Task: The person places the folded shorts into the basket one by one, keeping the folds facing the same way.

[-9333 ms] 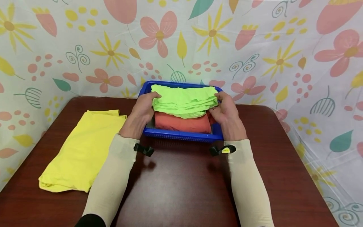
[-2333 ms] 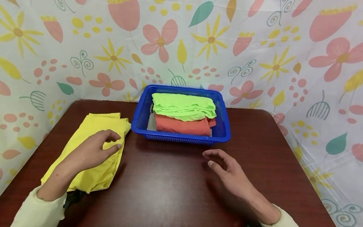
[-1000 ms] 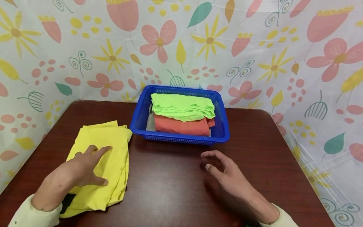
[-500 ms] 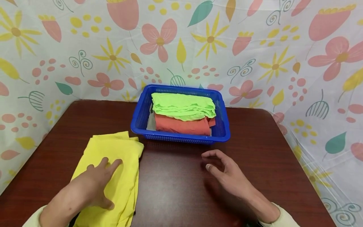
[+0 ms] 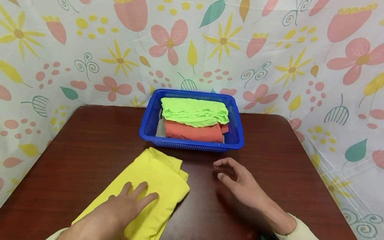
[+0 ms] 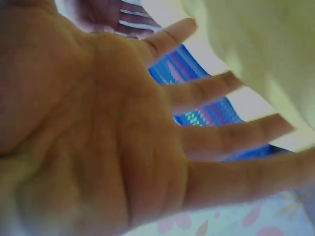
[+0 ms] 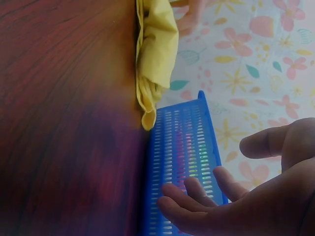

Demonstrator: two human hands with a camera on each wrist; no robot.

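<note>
A folded yellow cloth lies slanted across the front left of the table. My left hand rests on top of it with the fingers spread; the left wrist view shows its straight fingertips against the yellow cloth. Over the table to the right, my right hand hovers with loosely bent fingers and holds nothing. Seen from the right wrist, the yellow cloth is a thick layered fold, and the right hand has only air between thumb and fingers.
A blue plastic basket stands at the back middle, near the patterned wall sheet. Inside it are a folded neon green cloth, an orange-red cloth and some grey cloth. The dark wooden table extends around it.
Both hands have left the basket. My left hand has slid the yellow cloth from the left side toward the front middle, and it is now turned clockwise. Lately my right hand has stayed put.
</note>
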